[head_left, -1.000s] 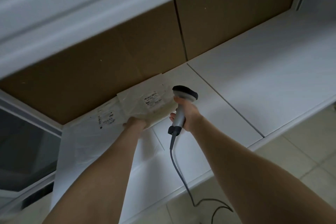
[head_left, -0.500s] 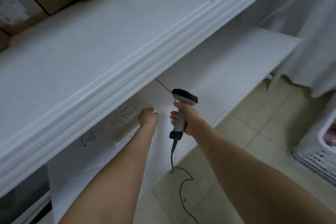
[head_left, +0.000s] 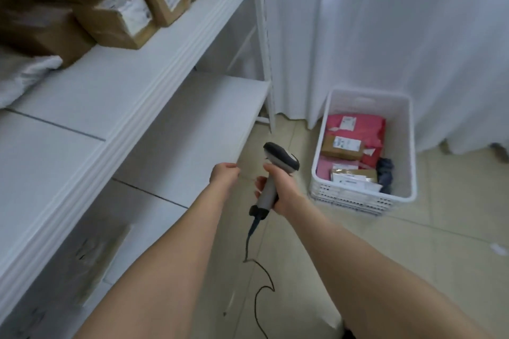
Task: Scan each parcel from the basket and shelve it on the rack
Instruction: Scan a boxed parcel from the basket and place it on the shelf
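Logged the right hand clamped round the handle of a grey-and-black corded handheld barcode scanner, scanner head tipped forward, thin black cable trailing down toward the beige tiled floor. Logged the left hand empty, fingers loosely curled, hovering just off the front edge of the lower shelf. Judged the hands near each other but not touching.

Located the white perforated plastic basket on the floor past the right end of the white metal rack, close against a white curtain. Counted at least three parcels left inside: a pink plastic mailer toward the far wall, a small brown cardboard box with a white label lying on it, and a flat brown-and-clear packet against the near wall. Noted also a dark blue bundle in the near right corner, nature unclear. Could not rule out more underneath.

Noted as already shelved: labelled brown cardboard boxes stacked along the back left of the upper shelf, a white soft bag at its left edge, and a flat pale parcel on the lower shelf toward the left, too blurred for detail.

Judged the task partway done, with nothing in transit and no scan under way. Judged the remainder as one pick, scan and shelve per basket parcel, starting with a reach by the free left hand. Saw bare board along the front of both shelves for placing.
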`<move>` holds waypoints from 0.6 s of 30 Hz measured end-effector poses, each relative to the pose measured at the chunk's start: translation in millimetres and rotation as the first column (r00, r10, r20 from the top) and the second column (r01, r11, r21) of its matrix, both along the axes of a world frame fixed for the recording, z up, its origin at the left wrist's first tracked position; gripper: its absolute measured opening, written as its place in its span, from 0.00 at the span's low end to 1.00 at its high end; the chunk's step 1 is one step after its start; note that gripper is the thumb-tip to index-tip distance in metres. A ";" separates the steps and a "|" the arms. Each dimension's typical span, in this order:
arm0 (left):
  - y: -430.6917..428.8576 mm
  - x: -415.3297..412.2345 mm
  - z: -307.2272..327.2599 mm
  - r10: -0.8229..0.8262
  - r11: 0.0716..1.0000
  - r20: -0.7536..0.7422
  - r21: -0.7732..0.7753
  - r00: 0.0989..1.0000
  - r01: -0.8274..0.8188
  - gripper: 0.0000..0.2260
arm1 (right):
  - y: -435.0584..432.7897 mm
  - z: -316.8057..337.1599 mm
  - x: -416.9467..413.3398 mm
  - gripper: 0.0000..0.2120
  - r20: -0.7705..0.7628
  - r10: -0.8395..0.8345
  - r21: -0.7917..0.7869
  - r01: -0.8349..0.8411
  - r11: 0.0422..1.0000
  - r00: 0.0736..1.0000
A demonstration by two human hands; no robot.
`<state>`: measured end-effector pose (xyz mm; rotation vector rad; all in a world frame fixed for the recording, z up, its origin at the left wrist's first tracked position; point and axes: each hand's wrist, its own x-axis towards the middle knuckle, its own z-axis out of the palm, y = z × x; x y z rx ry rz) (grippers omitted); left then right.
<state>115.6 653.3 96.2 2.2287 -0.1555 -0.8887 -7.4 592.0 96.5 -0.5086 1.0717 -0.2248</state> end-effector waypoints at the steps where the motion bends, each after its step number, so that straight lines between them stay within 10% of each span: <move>1: -15.1 -9.0 3.5 -0.022 1.000 0.002 -0.002 1.000 0.022 0.17 | -11.0 3.5 -9.4 0.06 0.000 -0.021 0.008 0.021 1.000 1.000; 18: -316.5 -164.1 -35.3 -0.246 0.969 -0.045 0.015 0.968 0.247 0.15 | -285.6 -48.4 -184.1 0.17 0.053 -0.369 0.188 0.354 0.916 0.928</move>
